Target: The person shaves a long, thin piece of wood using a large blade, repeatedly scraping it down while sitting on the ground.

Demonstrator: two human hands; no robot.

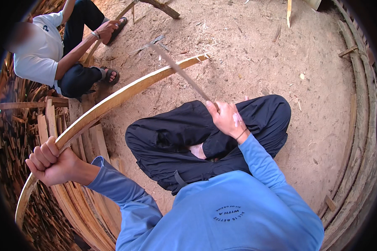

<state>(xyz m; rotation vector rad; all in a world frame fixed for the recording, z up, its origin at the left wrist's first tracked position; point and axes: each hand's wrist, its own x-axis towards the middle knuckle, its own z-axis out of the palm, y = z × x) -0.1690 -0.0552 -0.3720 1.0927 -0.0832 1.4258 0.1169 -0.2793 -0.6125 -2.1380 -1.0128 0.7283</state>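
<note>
My left hand (58, 165) is wrapped round a long pale wooden strip (121, 94), near its lower left part. The strip slants up and to the right, and its far end has a few loose shavings at the tip. In my right hand (228, 119) is a long, narrow knife (184, 75), like a machete, its handle hidden in my fist. Its brownish blade points up and to the left, crossing the strip near the far end in this view; whether the two touch I cannot tell. My crossed legs in dark trousers (176, 125) lie below both hands.
At the upper left a co-worker (37, 46) sits holding a piece of wood. Sawn planks (94, 205) and a big stack of thin wood pieces (33, 209) fill the left side. Long poles (358, 138) line the right edge. Wood chips dot the bare earth floor (318, 108).
</note>
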